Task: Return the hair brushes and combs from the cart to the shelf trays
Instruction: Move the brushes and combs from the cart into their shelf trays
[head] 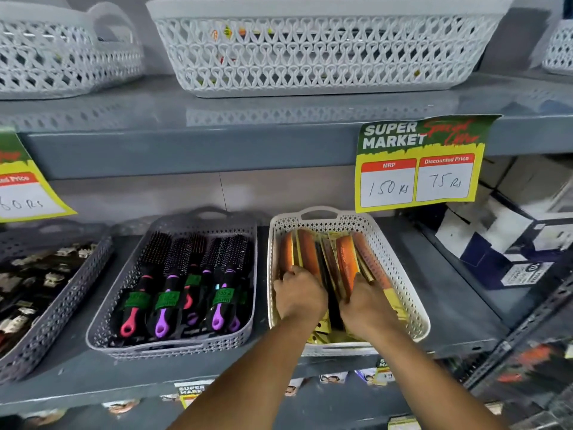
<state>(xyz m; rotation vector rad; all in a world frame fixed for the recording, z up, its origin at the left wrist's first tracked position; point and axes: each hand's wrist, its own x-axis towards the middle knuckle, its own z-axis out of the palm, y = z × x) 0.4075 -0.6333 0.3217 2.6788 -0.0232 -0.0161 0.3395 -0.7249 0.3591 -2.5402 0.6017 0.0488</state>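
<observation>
A white perforated tray (403,274) on the middle shelf holds several orange combs (345,262) in yellow packaging. Both my hands are inside it. My left hand (299,294) is curled over the packs on the tray's left side. My right hand (367,301) presses on the packs on the right side, fingers bent down among them. Left of it, a grey perforated tray (124,283) holds several black hair brushes (192,274) with pink and purple handles and green labels. The cart is out of view.
A dark tray of hair clips (40,283) sits at far left. White lattice baskets (325,51) stand on the shelf above. A yellow price sign (418,169) hangs from that shelf's edge over the comb tray. Boxes (511,243) are stacked at right.
</observation>
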